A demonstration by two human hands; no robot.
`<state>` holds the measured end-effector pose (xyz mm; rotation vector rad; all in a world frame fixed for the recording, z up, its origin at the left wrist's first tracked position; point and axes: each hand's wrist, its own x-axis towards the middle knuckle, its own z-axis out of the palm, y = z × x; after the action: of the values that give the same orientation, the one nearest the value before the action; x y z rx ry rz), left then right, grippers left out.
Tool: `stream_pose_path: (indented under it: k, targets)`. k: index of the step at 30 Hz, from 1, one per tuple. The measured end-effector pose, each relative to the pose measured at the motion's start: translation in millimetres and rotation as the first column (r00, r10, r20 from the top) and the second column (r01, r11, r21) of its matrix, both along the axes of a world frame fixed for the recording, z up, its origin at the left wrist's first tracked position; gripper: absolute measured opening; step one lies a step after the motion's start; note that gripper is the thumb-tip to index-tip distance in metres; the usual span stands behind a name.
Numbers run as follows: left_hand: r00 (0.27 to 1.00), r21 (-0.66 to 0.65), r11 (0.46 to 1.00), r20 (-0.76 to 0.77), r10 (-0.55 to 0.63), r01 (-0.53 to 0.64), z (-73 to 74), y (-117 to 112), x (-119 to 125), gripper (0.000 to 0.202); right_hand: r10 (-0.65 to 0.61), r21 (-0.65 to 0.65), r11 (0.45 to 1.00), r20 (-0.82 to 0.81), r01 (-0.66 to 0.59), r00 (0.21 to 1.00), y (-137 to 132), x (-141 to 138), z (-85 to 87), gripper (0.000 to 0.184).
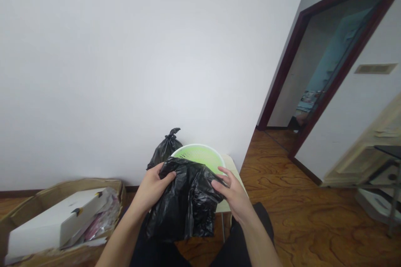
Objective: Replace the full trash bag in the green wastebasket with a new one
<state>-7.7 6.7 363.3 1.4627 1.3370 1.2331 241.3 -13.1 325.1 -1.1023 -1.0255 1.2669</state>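
Observation:
Stretched between my two hands is a black plastic bag (184, 196), hanging down in loose folds over my lap. My left hand (155, 183) pinches its upper left edge between thumb and fingers. At the upper right edge, my right hand (231, 192) grips the plastic with its thumb and fingers. Right behind the bag stands a basket (203, 150) with a white rim and a light green inside; the bag covers its near side. A knotted, filled black bag (166, 148) sits behind and to the left of the basket.
The basket rests on a pale stool (230, 162) against the white wall (140, 71). On the floor at left is a cardboard box (84, 183) holding a white carton (56, 223) and clear plastic wrapping. To the right are a doorway (296, 62) and wood flooring (294, 208).

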Motion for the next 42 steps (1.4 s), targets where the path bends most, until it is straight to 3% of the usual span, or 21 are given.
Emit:
stream_pose_path:
  k: [3,8,11,15,18,20,22,23,25,27,29,32,35,37,39,42]
  targets:
    - [0.993,-0.081,0.995,0.112,-0.043,0.052,-5.0,3,-4,0.043,-0.057,0.029,0.998,0.067,0.056,0.996,6,1,-6.9,0.068]
    - [0.912,-0.192,0.958,0.39,-0.126,0.214,-19.4,17,-16,0.04,-0.049,0.033,0.998,-0.035,0.05,0.998,16,10,-13.5,0.065]
    - [0.896,-0.222,0.956,0.437,-0.077,0.191,-33.2,28,-20,0.04,-0.071,0.016,0.997,-0.094,0.073,0.993,20,13,-17.4,0.065]
    - [0.953,-0.197,0.98,0.289,0.095,-0.038,-48.3,36,-21,0.051,-0.163,-0.023,0.987,-0.154,0.162,0.974,26,13,-24.9,0.057]
    - [0.962,-0.015,0.966,0.091,0.258,-0.257,-52.7,24,-16,0.051,-0.262,-0.056,0.965,-0.218,0.256,0.94,30,16,-32.4,0.056]
    - [0.949,0.122,0.947,-0.067,0.308,-0.298,-55.2,7,-8,0.047,-0.315,-0.08,0.949,-0.228,0.305,0.921,32,19,-38.1,0.056]
    - [0.935,0.245,0.946,-0.231,0.27,-0.212,-59.7,-11,5,0.042,-0.343,-0.093,0.939,-0.207,0.331,0.916,32,21,-43.5,0.055]
    - [0.927,0.334,0.936,-0.303,0.221,-0.114,-62.9,-20,13,0.039,-0.35,-0.094,0.937,-0.188,0.338,0.918,32,21,-45.8,0.054]
    - [0.889,0.459,0.887,-0.425,0.173,0.046,-70.5,-33,27,0.041,-0.352,-0.083,0.936,-0.142,0.343,0.925,29,21,-48.7,0.051]
    - [0.838,0.522,0.844,-0.509,0.195,0.12,-78.1,-39,36,0.05,-0.336,-0.059,0.942,-0.097,0.331,0.937,24,20,-49.0,0.047]
    - [0.796,0.548,0.825,-0.557,0.237,0.138,-83.9,-39,39,0.05,-0.308,-0.039,0.951,-0.064,0.306,0.949,17,20,-47.2,0.044]
    - [0.763,0.558,0.815,-0.592,0.261,0.155,-88.1,-34,36,0.032,-0.261,-0.016,0.965,-0.028,0.261,0.965,5,20,-43.6,0.043]
    - [0.758,0.562,0.811,-0.597,0.263,0.162,-88.5,-29,31,0.02,-0.137,0.016,0.99,0.052,0.137,0.989,-5,22,-43.4,0.04]
    - [0.77,0.559,0.815,-0.584,0.257,0.152,-87.8,-27,28,0.019,-0.068,0.044,0.997,0.188,0.061,0.98,-9,22,-44.2,0.038]
    - [0.794,0.547,0.827,-0.557,0.244,0.13,-86.4,-25,26,0.019,-0.132,0.097,0.99,0.361,0.103,0.923,-11,20,-42.7,0.039]
    - [0.836,0.534,0.843,-0.492,0.243,0.068,-81.3,-23,25,0.019,-0.342,0.282,0.934,0.537,0.217,0.771,-13,15,-31.2,0.044]
